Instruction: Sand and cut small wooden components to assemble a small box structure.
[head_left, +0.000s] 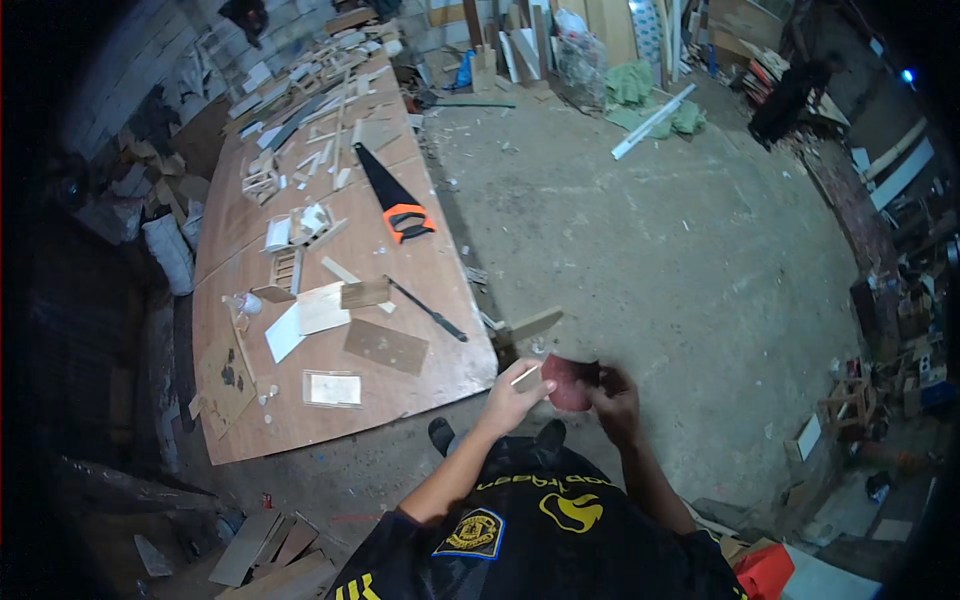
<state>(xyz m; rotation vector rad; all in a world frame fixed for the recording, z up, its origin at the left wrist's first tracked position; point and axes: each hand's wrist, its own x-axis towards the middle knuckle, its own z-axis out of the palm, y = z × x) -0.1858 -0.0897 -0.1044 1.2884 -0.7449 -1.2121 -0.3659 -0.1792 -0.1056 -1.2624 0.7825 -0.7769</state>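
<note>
In front of my body, just past the table's near right corner, both hands are raised close together. My left hand (512, 402) is closed round a small pale wooden piece (527, 379), its thumb against the edge of a reddish-brown sheet of sandpaper (570, 384). My right hand (614, 402) grips the other side of that sheet, which bends between the two hands. On the table (450, 370) to my left lie a handsaw (392, 198) with an orange and black handle, a dark slim file-like tool (428, 309) and a brown rectangular board (386, 346).
Wood offcuts (320, 130) cover the table's far end. A small slatted wooden piece (285, 270) and a framed pale panel (332, 389) lie nearer. Boards (262, 550) are heaped at lower left. A white strip (653, 122) lies on the floor; a person in dark clothes (793, 100) bends at far right.
</note>
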